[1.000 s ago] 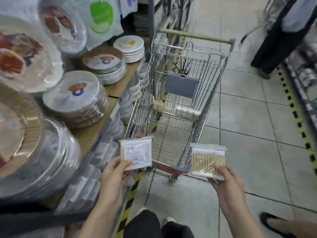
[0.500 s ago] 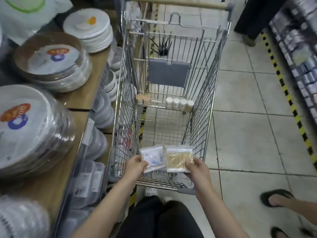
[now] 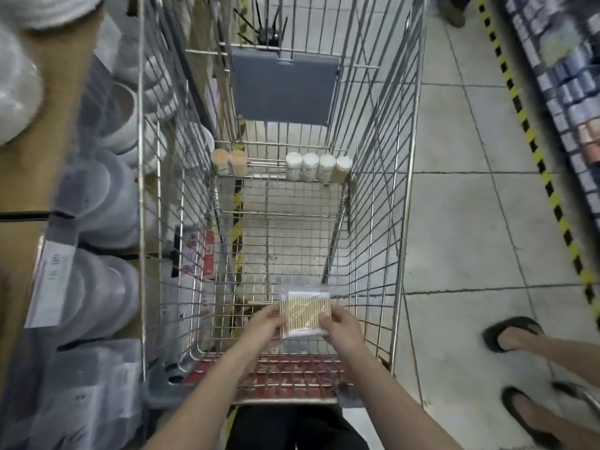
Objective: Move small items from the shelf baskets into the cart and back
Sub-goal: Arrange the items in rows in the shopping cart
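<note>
Both your hands are inside the wire shopping cart, low at its near end. Your left hand and right hand pinch opposite edges of a clear packet of wooden-stick cotton swabs, held flat just above the cart floor. Whether a second packet sits beneath it, can't tell. Fingers of each hand curl closed on the packet's sides. At the cart's far end, six small jars stand in a row: two tan-topped left, four white-topped right. Grey flap behind them. Stacked clear containers on the shelf at left.
</note>
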A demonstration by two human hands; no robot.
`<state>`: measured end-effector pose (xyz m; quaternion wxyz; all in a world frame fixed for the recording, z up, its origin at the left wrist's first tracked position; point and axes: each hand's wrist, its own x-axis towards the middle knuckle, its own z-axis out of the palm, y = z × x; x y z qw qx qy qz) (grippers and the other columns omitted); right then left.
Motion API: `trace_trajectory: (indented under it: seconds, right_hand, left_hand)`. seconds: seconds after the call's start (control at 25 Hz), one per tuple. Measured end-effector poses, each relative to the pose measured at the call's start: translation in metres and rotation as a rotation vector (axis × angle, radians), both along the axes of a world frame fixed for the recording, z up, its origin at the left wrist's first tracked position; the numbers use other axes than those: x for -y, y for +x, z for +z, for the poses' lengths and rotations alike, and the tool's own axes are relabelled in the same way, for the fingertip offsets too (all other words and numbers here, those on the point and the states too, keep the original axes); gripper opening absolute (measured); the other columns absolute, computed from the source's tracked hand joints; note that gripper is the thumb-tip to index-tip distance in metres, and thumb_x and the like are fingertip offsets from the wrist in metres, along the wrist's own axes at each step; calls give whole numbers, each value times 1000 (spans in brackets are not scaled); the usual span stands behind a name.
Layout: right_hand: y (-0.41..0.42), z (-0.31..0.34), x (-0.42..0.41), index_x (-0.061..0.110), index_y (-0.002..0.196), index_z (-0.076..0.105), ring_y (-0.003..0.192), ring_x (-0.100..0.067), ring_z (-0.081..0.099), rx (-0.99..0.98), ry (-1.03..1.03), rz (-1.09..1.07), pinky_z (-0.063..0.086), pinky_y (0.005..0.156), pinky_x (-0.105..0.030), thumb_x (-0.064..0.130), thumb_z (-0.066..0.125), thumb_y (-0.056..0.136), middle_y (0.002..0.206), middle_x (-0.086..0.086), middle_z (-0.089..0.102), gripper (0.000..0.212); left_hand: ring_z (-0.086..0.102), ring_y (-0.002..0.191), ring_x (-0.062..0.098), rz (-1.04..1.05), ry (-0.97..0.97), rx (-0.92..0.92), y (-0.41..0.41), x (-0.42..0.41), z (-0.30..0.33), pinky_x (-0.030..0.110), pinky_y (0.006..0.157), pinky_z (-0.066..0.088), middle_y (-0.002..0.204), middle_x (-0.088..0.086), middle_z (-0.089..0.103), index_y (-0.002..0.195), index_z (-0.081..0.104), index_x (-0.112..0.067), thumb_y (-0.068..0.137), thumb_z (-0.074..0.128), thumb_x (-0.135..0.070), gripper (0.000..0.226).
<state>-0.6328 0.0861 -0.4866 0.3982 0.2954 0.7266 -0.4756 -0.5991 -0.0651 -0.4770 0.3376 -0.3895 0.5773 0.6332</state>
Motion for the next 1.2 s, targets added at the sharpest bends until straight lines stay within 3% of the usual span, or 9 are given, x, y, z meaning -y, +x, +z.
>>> trace_trajectory:
  seconds: [0.12, 0.2, 0.28, 0.32, 0.4, 0.52, 0.68, 0.92, 1.2]
  right_hand:
    - [1, -32, -6, 7, 135, 48, 122, -28, 53, -6, 86, -22, 42, 105, -47, 14, 53, 95, 135, -9, 54, 40]
    - [2, -50, -8, 5, 129, 53, 113, -28, 58, 1, 162, -45, 47, 99, -41, 10, 53, 94, 127, -12, 60, 35]
    - [3, -64, -10, 4, 122, 57, 97, -24, 62, 28, 238, -38, 51, 84, -34, 6, 52, 93, 114, -11, 64, 30]
    - [3, -70, -11, 4, 118, 59, 88, -22, 62, 43, 264, -25, 51, 77, -32, 4, 50, 92, 106, -10, 66, 27]
    - [1, -82, -14, 3, 112, 60, 78, -20, 59, 73, 309, 27, 45, 64, -27, 2, 49, 90, 95, -10, 65, 25]
    - [-4, -98, -16, 2, 113, 59, 93, -27, 61, 100, 405, 180, 42, 68, -26, 2, 46, 90, 108, -14, 65, 26]
    - [-5, -103, -15, -1, 110, 54, 108, -31, 59, 176, 479, 256, 43, 74, -28, -1, 40, 92, 118, -18, 61, 23]
    - [-6, -97, -11, -3, 106, 62, 101, -29, 63, 219, 484, 296, 39, 65, -24, 1, 43, 92, 111, -17, 65, 25]
    - [-7, -85, -12, 0, 101, 58, 80, -24, 52, 203, 474, 291, 32, 49, -23, 1, 43, 91, 106, -17, 64, 18]
  left_hand:
    - [55, 112, 18, -137, -5, -16, -8, -10, -22, 34, 101, 44, 130, 2, 54, 131, 48, -17, 100, 41, -28, 34]
    - [58, 102, 16, -190, -20, -11, -13, -18, -39, 26, 91, 50, 130, 4, 55, 130, 48, -16, 97, 48, -24, 34]
    - [60, 101, 16, -260, -63, -4, -15, -25, -63, 32, 96, 49, 125, 5, 60, 125, 53, -17, 93, 55, -19, 32]
    - [62, 102, 19, -305, -66, -8, -15, -28, -72, 35, 96, 49, 122, 5, 63, 122, 56, -16, 92, 56, -19, 30]
    - [63, 96, 18, -373, -103, -8, -17, -32, -88, 27, 83, 51, 110, 2, 66, 117, 60, -14, 93, 57, -17, 25]
    - [61, 85, 11, -403, -172, 10, -17, -37, -111, 26, 80, 51, 92, -6, 63, 109, 60, -16, 90, 61, -12, 19]
    - [65, 90, 18, -506, -235, 43, -17, -45, -130, 37, 88, 53, 100, 5, 68, 104, 61, -14, 84, 68, -13, 21]
    - [63, 87, 19, -508, -341, 27, -18, -51, -131, 25, 77, 47, 106, 4, 67, 111, 63, -13, 84, 69, -14, 28]
    - [64, 86, 19, -447, -332, 1, -18, -57, -132, 26, 79, 51, 101, 4, 70, 105, 67, -14, 84, 68, -11, 21]
